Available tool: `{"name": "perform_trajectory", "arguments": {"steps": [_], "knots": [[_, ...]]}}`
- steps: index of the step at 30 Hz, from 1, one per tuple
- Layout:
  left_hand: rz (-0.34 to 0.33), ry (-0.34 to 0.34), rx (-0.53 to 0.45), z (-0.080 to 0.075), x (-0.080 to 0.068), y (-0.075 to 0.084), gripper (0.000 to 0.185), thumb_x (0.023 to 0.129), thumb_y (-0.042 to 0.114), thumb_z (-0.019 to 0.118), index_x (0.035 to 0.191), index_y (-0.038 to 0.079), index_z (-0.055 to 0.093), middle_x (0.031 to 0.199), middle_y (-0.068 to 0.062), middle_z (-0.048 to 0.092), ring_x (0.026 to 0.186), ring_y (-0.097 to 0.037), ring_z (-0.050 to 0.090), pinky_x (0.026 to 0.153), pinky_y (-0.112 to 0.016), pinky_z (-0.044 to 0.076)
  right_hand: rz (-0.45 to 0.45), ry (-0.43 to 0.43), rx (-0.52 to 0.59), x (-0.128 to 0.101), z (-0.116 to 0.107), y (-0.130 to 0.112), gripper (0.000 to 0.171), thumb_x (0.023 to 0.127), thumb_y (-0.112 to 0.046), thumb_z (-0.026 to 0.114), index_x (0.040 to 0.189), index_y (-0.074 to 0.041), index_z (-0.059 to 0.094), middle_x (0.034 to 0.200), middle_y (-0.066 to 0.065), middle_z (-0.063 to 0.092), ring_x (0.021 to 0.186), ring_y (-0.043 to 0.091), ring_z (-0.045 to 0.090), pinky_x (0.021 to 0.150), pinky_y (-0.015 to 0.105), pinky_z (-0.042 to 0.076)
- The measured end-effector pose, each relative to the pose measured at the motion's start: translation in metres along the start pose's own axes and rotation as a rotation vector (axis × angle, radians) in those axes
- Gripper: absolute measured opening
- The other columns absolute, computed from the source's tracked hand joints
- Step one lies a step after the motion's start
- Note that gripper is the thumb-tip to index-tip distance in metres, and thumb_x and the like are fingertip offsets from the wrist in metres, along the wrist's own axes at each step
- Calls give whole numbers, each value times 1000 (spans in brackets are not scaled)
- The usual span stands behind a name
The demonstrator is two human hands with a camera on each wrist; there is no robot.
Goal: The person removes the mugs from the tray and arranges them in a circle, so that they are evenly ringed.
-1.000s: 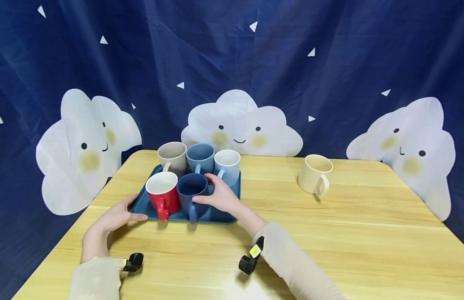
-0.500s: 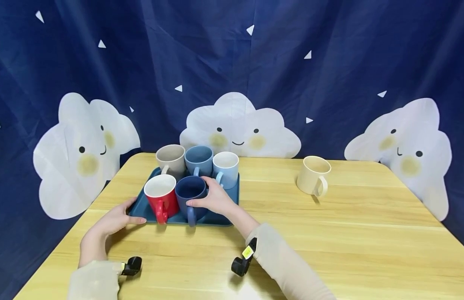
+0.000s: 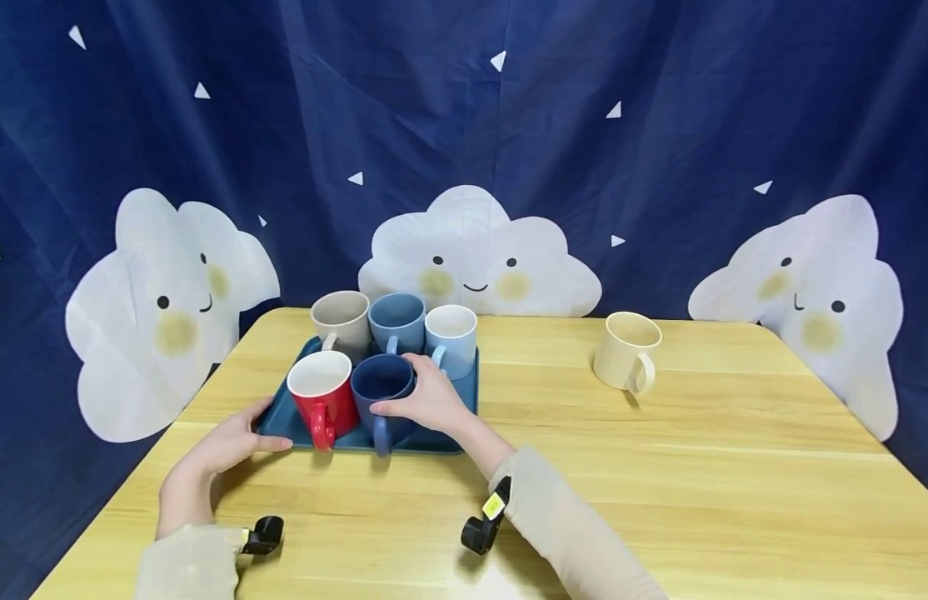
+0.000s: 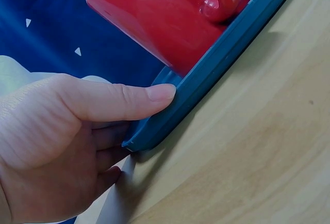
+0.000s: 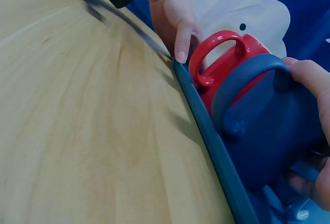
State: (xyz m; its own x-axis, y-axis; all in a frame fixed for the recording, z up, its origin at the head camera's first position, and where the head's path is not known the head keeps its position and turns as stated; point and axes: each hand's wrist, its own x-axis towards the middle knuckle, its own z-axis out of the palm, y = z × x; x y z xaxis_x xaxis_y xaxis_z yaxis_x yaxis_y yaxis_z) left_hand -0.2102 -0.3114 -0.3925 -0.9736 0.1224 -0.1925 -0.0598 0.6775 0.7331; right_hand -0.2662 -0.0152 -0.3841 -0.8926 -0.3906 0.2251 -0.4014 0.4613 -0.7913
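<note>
My left hand (image 3: 227, 437) holds the near-left corner of a dark blue tray (image 3: 281, 415). In the left wrist view its thumb (image 4: 136, 100) lies on the rim, the other fingers partly hidden behind the corner. My right hand (image 3: 434, 400) grips a navy mug (image 3: 395, 421) standing at the tray's front, thumb near the handle and fingers around the far right side. A red mug (image 3: 332, 410) with a white inside is immediately left of it. Behind stand a grey-beige mug (image 3: 351, 337), a medium-blue mug (image 3: 407, 333) and a light blue mug (image 3: 458, 357).
A cream mug (image 3: 625, 360) stands on the wooden table (image 3: 704, 467) to the right of the tray, handle toward the near right. A dark blue curtain (image 3: 554, 108) with smiling clouds hangs behind the table. Each sleeve carries a small black wrist camera (image 3: 263, 535).
My right hand and forearm have shifted slightly left, the thumb sliding toward the navy mug's handle. The head view has tilted a little. My left hand stays at the tray corner.
</note>
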Motion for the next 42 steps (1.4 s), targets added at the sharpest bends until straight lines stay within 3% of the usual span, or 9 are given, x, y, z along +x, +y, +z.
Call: {"name": "perform_trajectory", "arguments": {"steps": [8,14,25,31,42], "knots": [[-18,-6,-21,0,-1,0,100,79,30,72,142,-13,7,142,-41,10,124,-54,19,97,-68,19,-8,68,-59,-5,2,0,81,66,-47,80,129,-6,49,120,6,56,106,20,52,85,34,48],[-25,-9,-38,0,-1,0,100,80,29,72,143,-12,6,142,-40,9,124,-54,18,97,-68,18,-19,93,-26,-9,-5,-6,80,66,-46,81,129,-7,50,122,6,56,108,20,52,88,35,47],[-2,-15,-57,-1,0,-2,101,79,26,73,142,-13,5,142,-41,8,124,-54,17,98,-68,18,-43,167,66,-20,-45,-15,72,65,-32,85,125,-8,54,118,6,58,105,19,54,88,35,47],[-4,-12,-46,-1,0,-2,101,79,27,73,142,-13,5,142,-41,9,125,-54,17,98,-68,17,-49,212,149,-27,-69,-3,65,64,-22,85,121,-8,57,109,4,62,97,18,57,83,33,50],[-4,-7,-36,0,0,-1,100,79,28,73,142,-13,6,142,-41,9,124,-55,18,98,-68,18,52,271,140,-38,-109,30,72,67,-22,83,127,-2,51,119,13,57,104,25,57,84,38,50]]}}
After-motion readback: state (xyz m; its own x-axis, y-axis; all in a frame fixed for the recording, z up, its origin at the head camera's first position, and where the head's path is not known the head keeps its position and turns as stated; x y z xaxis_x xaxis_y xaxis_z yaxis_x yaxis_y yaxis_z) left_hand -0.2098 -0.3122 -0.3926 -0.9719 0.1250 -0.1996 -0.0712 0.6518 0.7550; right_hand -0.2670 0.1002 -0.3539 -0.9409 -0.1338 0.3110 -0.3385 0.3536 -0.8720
